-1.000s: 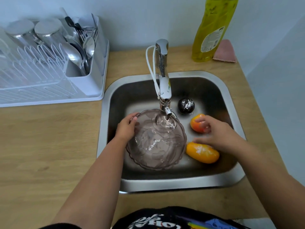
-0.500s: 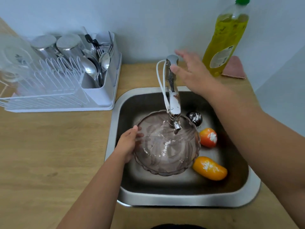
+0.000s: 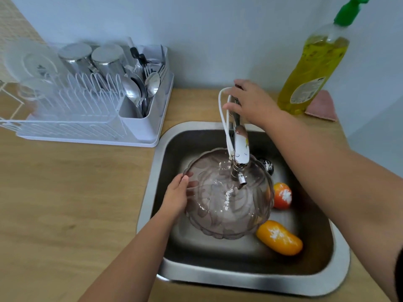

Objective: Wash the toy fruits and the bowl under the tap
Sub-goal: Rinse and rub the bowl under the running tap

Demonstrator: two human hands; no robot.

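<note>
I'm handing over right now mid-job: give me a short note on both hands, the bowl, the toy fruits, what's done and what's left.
Left hand grips the rim of the clear ribbed plastic bowl, held under the chrome tap in the steel sink.
Right hand is on the tap's top; whether it grips is unclear.
Orange round toy fruit, yellow-orange oblong toy fruit and dark round toy fruit lie in the sink, with white powder.
Done: nothing visibly rinsed; no water seen.
Left: rinse the bowl and all fruits.

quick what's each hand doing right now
Left hand: gripping the rim of the bowl.
Right hand: curled over the tap handle.
</note>
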